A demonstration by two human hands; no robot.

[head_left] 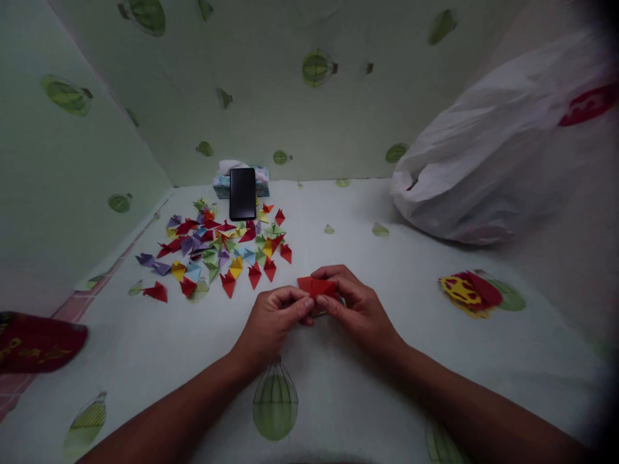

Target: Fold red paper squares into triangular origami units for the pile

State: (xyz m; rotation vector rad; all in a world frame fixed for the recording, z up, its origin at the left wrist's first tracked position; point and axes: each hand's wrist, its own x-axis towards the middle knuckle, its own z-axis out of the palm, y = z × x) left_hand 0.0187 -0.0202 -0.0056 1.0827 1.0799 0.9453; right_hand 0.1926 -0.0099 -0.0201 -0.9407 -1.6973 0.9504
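Between my two hands is a small folded piece of red origami paper (319, 287), held just above the balloon-patterned surface. My left hand (283, 309) pinches its left side between thumb and fingers. From the other side my right hand (353, 306) grips it, thumb in front and fingers behind. Part of the paper is hidden by the fingers. Beneath the right fingers a bit of something coloured shows, too covered to make out. Beyond my left hand lies a spread of small folded paper pieces (228, 283) in red, yellow, green, blue and purple.
A black phone (242, 194) leans on a tissue box (262, 182) behind the folded pieces. At the right stands a large white plastic bag (464, 154). Yellow and red cut-out shapes (467, 291) lie near it. A dark red object with gold markings (43, 341) is at the left edge.
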